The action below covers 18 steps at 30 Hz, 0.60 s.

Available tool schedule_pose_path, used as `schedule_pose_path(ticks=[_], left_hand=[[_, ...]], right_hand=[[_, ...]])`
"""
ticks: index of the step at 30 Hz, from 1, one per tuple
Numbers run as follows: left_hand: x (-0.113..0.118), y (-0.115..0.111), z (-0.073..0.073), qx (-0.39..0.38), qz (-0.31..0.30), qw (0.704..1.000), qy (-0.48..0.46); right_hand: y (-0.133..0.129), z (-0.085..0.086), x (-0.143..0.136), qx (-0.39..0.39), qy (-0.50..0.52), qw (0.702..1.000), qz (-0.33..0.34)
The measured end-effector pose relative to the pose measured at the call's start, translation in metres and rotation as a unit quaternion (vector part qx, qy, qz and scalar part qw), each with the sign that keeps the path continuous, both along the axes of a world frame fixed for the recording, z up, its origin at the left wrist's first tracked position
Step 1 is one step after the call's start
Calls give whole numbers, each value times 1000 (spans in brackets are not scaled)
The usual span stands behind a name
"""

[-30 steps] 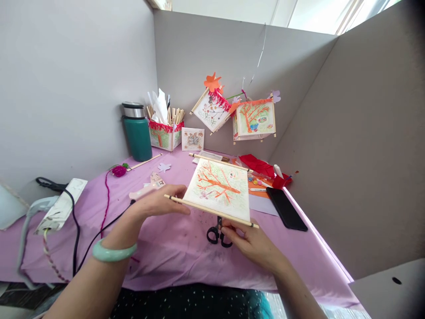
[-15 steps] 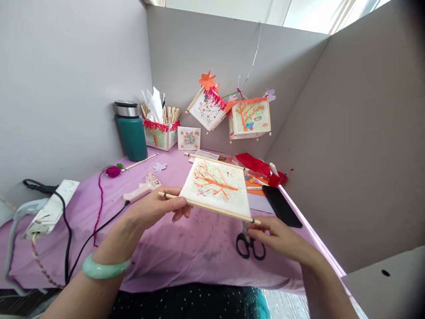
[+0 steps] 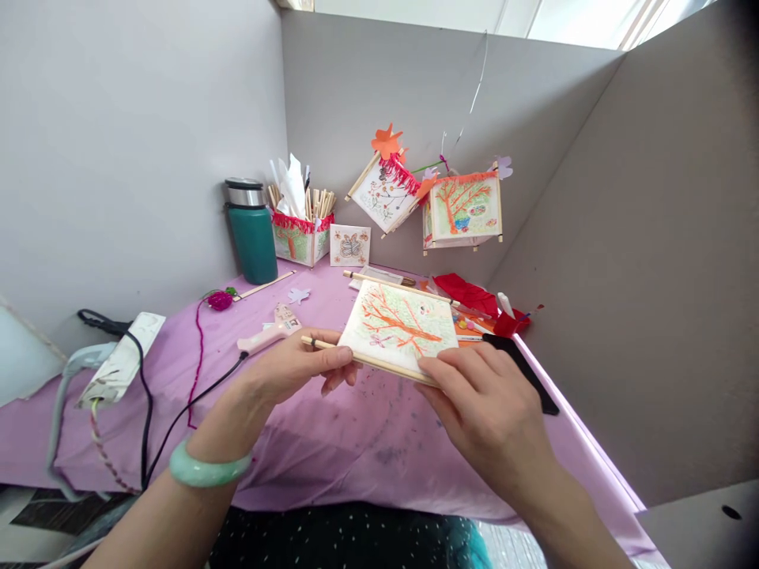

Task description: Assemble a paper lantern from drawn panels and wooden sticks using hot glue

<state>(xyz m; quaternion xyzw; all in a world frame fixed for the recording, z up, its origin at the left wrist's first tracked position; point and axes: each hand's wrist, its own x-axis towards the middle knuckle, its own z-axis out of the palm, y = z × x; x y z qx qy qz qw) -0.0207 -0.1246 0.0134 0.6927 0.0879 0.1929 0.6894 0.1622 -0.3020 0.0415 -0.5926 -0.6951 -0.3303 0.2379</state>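
A white fabric panel (image 3: pixel 403 320) with an orange tree drawn on it is held tilted above the table, wooden sticks along its near and far edges. My left hand (image 3: pixel 308 363) grips the near stick at its left end, thumb on top and fingers beneath. Over the panel's near right corner lies my right hand (image 3: pixel 486 387), its fingers on the drawing and thumb below the edge; it hides that stick's end. Left of the panel, a pink glue gun (image 3: pixel 269 332) rests close to my left hand. A black phone (image 3: pixel 527 371) is partly covered by my right hand.
A green bottle (image 3: pixel 252 241) and a box of sticks (image 3: pixel 296 237) stand at the back left. Decorated fabric lanterns (image 3: pixel 466 209) hang at the back. Magenta yarn (image 3: pixel 220 300), a power strip (image 3: pixel 122 363) and cables lie left. Red cloth (image 3: pixel 466 292) lies back right.
My right hand has moved from the near stick's right end up onto the panel's corner. The scissors seen beside it earlier are hidden now. The whole view has shifted slightly.
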Motion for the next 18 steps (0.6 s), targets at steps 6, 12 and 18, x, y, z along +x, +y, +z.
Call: schedule_pose_path(ticks=[6, 12, 18], left_hand=[[-9, 18, 10, 125, 4, 985, 120], [16, 60, -2, 498, 188, 759, 375], [44, 69, -21, 533, 154, 724, 411]], right_hand=[[10, -7, 0, 19, -19, 1000, -14], [8, -3, 2, 9, -8, 999, -30], [8, 0, 6, 15, -12, 998, -56]])
